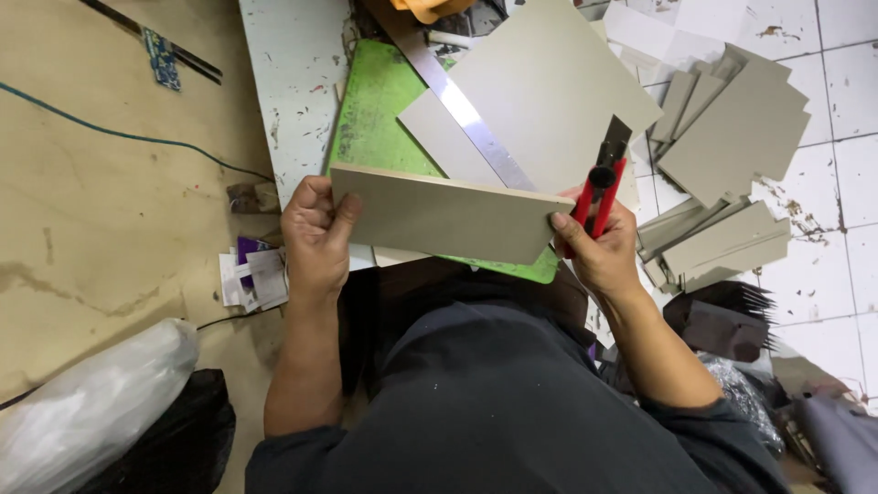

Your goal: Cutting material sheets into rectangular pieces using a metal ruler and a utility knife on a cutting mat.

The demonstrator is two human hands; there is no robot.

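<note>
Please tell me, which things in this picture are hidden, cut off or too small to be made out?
Head view only:
- Cutter blade: too small to tell if extended.
- Right hand palm: hidden behind the board strip.
- Green mat: mostly covered by the grey sheet and ruler.
- Orange thing: cut off by the top edge.
- Left hand fingertips: curled behind the strip.

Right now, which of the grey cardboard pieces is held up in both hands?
The long grey strip, gripped by the left hand and right hand. The large sheet and the floor pile lie untouched.
</note>
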